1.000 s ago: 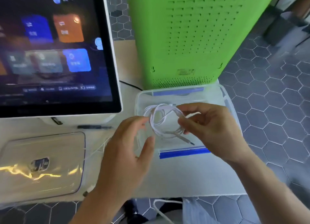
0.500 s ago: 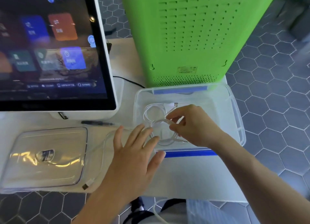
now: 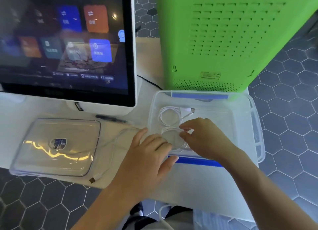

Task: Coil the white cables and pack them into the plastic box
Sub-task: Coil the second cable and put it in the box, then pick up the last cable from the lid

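white table [image 3: 197, 186], grey hexagon-tiled floor [image 3: 284, 126]

Right hand [image 3: 204, 138] pinching coiled white cable [image 3: 173, 140] inside plastic box [image 3: 240, 119], left hand [image 3: 148, 157] flat beside

A white table [image 3: 197, 183] fills the middle of the view, its near edge cutting across a floor of dark grey hexagonal tiles [image 3: 290, 126] with pale grout lines. On the table's left part stands a large white-framed touchscreen [image 3: 67, 40], lit with blue and orange tiles and catching a small bright reflection of a lamp. To its right rises a bright green cabinet [image 3: 228, 38], its face perforated with rows of slots and a band of small holes near the bottom, with a small label there. A thin black lead [image 3: 149, 82] runs between the two along the tabletop. Light is even and soft.
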